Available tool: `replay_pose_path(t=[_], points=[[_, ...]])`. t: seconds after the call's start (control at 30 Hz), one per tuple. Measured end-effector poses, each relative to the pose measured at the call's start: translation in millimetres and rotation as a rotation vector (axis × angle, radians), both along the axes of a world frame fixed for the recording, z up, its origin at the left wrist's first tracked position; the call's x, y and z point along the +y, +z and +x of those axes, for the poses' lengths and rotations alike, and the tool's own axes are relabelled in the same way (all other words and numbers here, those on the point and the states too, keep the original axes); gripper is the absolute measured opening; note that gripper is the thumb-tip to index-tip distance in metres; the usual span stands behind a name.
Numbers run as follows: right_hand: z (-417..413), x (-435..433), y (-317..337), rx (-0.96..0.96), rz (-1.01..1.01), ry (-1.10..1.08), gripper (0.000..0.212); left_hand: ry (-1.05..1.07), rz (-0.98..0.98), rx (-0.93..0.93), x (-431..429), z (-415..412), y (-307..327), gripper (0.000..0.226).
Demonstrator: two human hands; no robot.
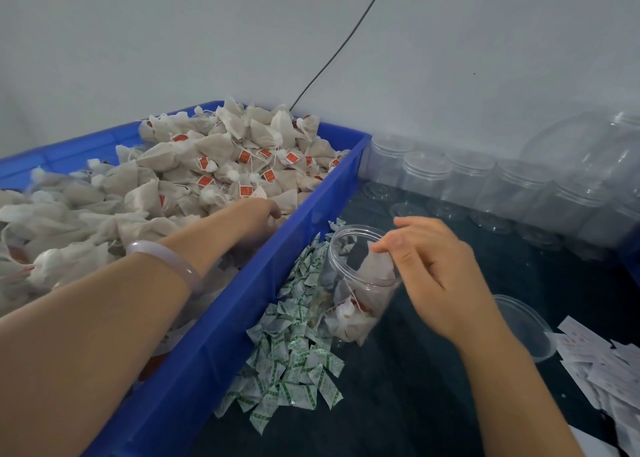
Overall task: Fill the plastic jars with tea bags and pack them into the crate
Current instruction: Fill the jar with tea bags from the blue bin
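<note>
Plastic jar (353, 304) holds tea bag (379, 266) pinched by right hand (440, 276).

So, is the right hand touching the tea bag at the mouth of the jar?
Touching. The head view shows the right hand pinching the top of the tea bag just inside the mouth of the jar.

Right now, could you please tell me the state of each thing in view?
Plastic jar: open, tilted, partly filled.
Blue crate: heaped with tea bags.
Lid: off, lying on table.
Spare jars: empty.
Right hand: pinching a tea bag at jar mouth.
Left hand: among crate's tea bags, grip hidden.
</note>
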State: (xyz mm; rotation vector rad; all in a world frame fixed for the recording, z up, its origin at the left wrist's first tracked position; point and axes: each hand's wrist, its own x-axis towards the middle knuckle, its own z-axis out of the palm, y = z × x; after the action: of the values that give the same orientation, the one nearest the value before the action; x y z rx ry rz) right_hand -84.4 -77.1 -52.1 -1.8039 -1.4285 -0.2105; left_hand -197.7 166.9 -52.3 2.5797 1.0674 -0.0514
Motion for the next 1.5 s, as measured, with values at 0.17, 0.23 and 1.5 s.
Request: replay_pose_path(t=[0.17, 0.23, 1.5], points=[[-13, 9, 6, 0.040, -0.405, -0.064, 0.088, -0.025, 0.024, 0.084, -3, 2, -2, 0.046], [-13, 13, 8, 0.020, -0.518, -0.079, 0.083, -0.028, 0.056, 0.119, -4, 2, -2, 0.038], [-7, 39, -81, 1.205, 0.185, 0.086, 0.076, -0.566, 0.089, -0.419, -99, 6, 53, 0.007]])
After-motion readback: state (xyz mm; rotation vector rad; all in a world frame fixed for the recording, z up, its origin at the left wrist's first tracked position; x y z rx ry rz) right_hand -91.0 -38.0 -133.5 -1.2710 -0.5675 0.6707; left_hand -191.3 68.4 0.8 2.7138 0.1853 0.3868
